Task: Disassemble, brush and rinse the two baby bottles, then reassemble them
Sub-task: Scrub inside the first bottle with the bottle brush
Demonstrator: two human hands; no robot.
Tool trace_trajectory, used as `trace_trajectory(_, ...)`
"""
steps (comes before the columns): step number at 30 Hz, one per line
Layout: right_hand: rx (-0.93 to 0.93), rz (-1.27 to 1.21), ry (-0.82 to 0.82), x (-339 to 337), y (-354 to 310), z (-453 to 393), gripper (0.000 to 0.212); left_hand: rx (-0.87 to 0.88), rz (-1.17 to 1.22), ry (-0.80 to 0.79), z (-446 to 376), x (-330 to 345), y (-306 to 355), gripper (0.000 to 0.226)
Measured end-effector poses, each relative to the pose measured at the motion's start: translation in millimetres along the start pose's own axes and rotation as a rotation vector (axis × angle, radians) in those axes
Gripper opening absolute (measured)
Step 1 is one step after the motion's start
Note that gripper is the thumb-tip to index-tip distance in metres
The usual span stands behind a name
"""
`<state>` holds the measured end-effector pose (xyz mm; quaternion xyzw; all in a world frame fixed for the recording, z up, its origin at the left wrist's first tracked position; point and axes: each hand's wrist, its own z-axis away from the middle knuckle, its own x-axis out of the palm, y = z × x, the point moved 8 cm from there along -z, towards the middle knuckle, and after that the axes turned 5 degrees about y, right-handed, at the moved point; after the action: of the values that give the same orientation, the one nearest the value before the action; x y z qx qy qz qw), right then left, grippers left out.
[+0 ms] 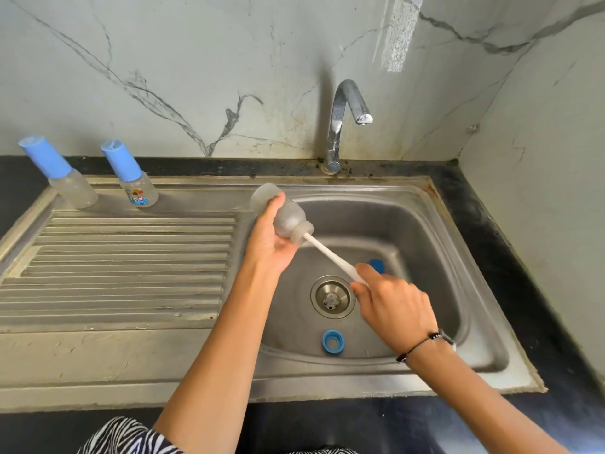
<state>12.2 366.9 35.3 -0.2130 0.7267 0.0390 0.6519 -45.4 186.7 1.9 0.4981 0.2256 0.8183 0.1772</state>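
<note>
Steel sink (435, 224) set in a black counter (510, 244), its rim rusted at the far right corner. Over the basin, the left hand (268, 240) grips a clear bottle (281, 213), tilted with its open neck down and to the right. A white brush (330, 255) handle runs out of that neck to the right hand (393, 306), whose fingers curl round its end. On the basin floor lie a blue ring (333, 340) near the front wall and a blue piece (377, 265) behind the right hand; the drain (332, 298) sits between them. The ribbed drainboard (124, 267) at left is bare steel, with two capped bottles (131, 175) standing at its far edge. The tap (343, 122) rises behind the basin, against marble-patterned walls (196, 60) that meet in a corner at right.
</note>
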Motion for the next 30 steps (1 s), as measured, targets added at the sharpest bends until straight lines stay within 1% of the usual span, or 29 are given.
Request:
trace_trajectory(1,0.034,-0.162,-0.036,4,4,0,0.024,-0.016,-0.021,-0.057,2,1,0,0.027)
trace_trajectory(2,0.064,-0.318,-0.076,8,9,0,0.020,-0.033,-0.047,-0.082,4,-1,1,0.043)
trace_trajectory(3,0.087,-0.429,-0.103,9,13,-3,0.018,-0.036,-0.044,-0.089,5,-2,3,0.052)
trace_trajectory(4,0.097,-0.474,-0.120,8,16,-5,0.017,-0.036,-0.004,-0.108,6,-1,5,0.053)
trace_trajectory(6,0.078,-0.416,-0.112,2,16,-10,0.021,-0.010,0.021,-0.094,9,1,8,0.042)
trace_trajectory(8,0.051,-0.209,-0.057,-7,13,-13,0.026,0.030,-0.041,-0.024,6,2,6,0.021)
trace_trajectory(9,0.032,-0.058,-0.019,-12,10,-13,0.028,0.044,-0.053,-0.022,8,5,6,0.022)
trace_trajectory(10,0.006,0.066,0.012,-16,6,-12,0.030,0.059,-0.053,-0.028,6,7,5,0.034)
trace_trajectory(11,-0.012,0.125,0.031,-17,2,-9,0.031,0.055,-0.051,-0.052,4,8,3,0.041)
trace_trajectory(12,-0.013,0.121,0.045,-16,0,-7,0.032,0.051,-0.046,-0.079,4,10,3,0.038)
trace_trajectory(14,0.015,-0.003,0.048,-14,-1,-4,0.033,0.048,-0.005,-0.124,8,10,8,0.019)
trace_trajectory(16,0.060,-0.137,0.006,-10,2,-3,0.031,0.046,0.058,-0.143,10,7,13,0.026)
trace_trajectory(17,0.063,-0.150,-0.016,-9,3,-3,0.031,0.052,0.063,-0.143,11,5,14,0.026)
trace_trajectory(18,0.042,-0.114,-0.003,-10,3,-3,0.030,0.056,0.054,-0.144,11,4,13,0.023)
trace_trajectory(21,-0.106,0.147,0.186,-22,-5,-6,0.025,0.092,-0.026,-0.079,11,3,10,0.010)
trace_trajectory(22,-0.120,0.197,0.236,-26,-7,-7,0.025,0.104,-0.048,-0.044,11,3,9,0.009)
trace_trajectory(23,-0.126,0.221,0.259,-27,-8,-8,0.026,0.114,-0.068,-0.015,11,2,10,0.014)
trace_trajectory(24,-0.137,0.218,0.268,-25,-10,-8,0.027,0.116,-0.081,-0.025,9,3,9,0.022)
trace_trajectory(26,-0.153,0.161,0.244,-19,-15,-3,0.028,0.113,-0.096,-0.097,9,11,10,0.028)
trace_trajectory(27,-0.132,0.110,0.224,-15,-13,-1,0.027,0.103,-0.101,-0.111,9,11,12,0.025)
trace_trajectory(28,-0.091,0.051,0.150,-10,-10,1,0.027,0.090,-0.104,-0.118,9,9,13,0.021)
trace_trajectory(30,-0.071,-0.199,0.032,-1,-2,5,0.021,0.097,-0.129,-0.101,7,1,17,0.030)
